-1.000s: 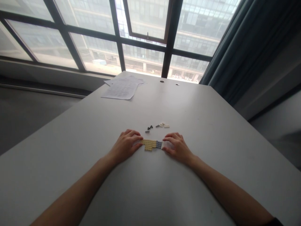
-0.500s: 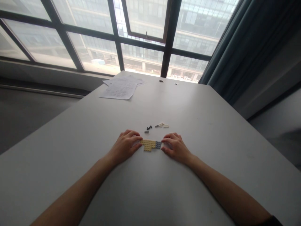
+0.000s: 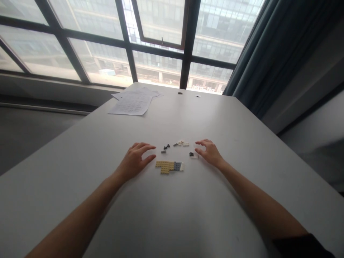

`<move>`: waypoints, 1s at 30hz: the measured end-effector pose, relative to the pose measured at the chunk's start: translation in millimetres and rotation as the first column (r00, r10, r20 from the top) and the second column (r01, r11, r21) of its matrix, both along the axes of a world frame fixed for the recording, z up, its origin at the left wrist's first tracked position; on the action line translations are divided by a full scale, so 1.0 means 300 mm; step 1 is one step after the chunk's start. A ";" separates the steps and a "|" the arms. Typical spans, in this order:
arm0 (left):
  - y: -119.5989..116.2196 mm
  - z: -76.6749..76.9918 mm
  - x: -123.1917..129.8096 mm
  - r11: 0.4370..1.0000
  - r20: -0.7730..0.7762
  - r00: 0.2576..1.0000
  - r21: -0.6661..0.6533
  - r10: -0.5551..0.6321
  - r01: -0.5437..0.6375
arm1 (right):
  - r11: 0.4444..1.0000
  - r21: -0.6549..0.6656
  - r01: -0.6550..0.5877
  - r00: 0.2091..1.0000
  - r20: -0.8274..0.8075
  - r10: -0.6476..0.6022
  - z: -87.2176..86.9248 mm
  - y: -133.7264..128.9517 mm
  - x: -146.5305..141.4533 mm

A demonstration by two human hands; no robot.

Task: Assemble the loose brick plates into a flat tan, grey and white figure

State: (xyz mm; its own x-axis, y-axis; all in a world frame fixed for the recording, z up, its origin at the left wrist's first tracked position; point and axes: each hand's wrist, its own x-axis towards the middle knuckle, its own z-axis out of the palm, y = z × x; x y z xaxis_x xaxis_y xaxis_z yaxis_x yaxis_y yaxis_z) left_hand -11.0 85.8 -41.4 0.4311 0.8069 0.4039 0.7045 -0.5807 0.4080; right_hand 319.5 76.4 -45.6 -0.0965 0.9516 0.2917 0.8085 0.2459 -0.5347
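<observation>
A flat assembly of toy building bricks (image 3: 167, 166) lies on the table, tan over most of its length, then grey-blue, with a white piece at its right end. Just left of and above it, my left hand (image 3: 136, 157) hovers with thumb and fingers apart, holding nothing. My right hand (image 3: 210, 152) is up and to the right of the assembly, its fingers spread and curved, touching none of the assembly. By its thumb sits a small black piece (image 3: 191, 154) with something pale or clear beside it.
Behind the assembly lie small black pieces (image 3: 167, 147), a grey piece (image 3: 163, 152) and several white pieces (image 3: 184, 143). Printed papers (image 3: 131, 103) rest at the far left of the white table (image 3: 172, 218). Windows and a dark curtain (image 3: 252, 53) stand beyond.
Both hands have let go of the brick assembly. My left hand has drawn slightly left; my right hand has moved right and away, uncovering the white end and the black piece.
</observation>
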 end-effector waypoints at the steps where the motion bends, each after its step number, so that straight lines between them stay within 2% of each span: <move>1: 0.012 0.006 0.012 1.000 0.025 1.000 0.013 0.019 -0.019 | 1.000 -0.020 0.005 1.000 0.002 -0.005 -0.001 0.023 -0.005; 3: 0.030 0.006 0.041 0.997 0.086 0.994 0.042 0.065 -0.069 | 0.999 -0.045 -0.001 1.000 0.022 0.002 -0.004 0.065 -0.031; 6: 0.034 -0.019 0.074 0.986 0.160 0.981 0.105 0.111 -0.129 | 0.998 -0.067 -0.020 0.997 0.071 0.025 -0.011 0.113 -0.086; 10: 0.014 -0.051 0.082 0.979 0.163 0.983 0.175 0.081 -0.109 | 0.997 -0.063 -0.033 0.995 0.090 0.038 -0.020 0.141 -0.126; 14: -0.010 -0.031 0.101 0.962 0.216 0.975 0.254 0.045 -0.101 | 0.997 -0.051 -0.051 0.996 0.065 0.054 -0.019 0.133 -0.113; 17: -0.033 -0.006 0.140 0.955 0.232 0.973 0.290 -0.016 -0.054 | 0.998 -0.034 -0.054 0.998 0.036 0.056 -0.011 0.105 -0.101; 20: -0.065 0.011 0.184 0.952 0.228 0.970 0.307 -0.089 0.015 | 0.997 -0.011 -0.073 0.984 -0.162 0.071 0.001 0.045 -0.117; 22: -0.088 0.018 0.209 0.953 0.249 0.959 0.298 -0.132 0.053 | 0.993 -0.025 -0.114 0.898 -0.430 0.093 0.011 -0.011 -0.145; 25: -0.119 0.029 0.237 0.960 0.303 0.935 0.260 -0.184 0.105 | 0.958 -0.110 -0.265 0.674 -0.732 0.102 0.027 -0.100 -0.196; 27: -0.136 0.038 0.248 0.964 0.329 0.921 0.228 -0.211 0.139 | 0.932 -0.144 -0.334 0.559 -0.826 0.073 0.037 -0.143 -0.222; 30: -0.155 0.050 0.255 0.973 0.359 0.909 0.166 -0.210 0.159 | 0.915 -0.166 -0.368 0.491 -0.870 0.040 0.051 -0.174 -0.237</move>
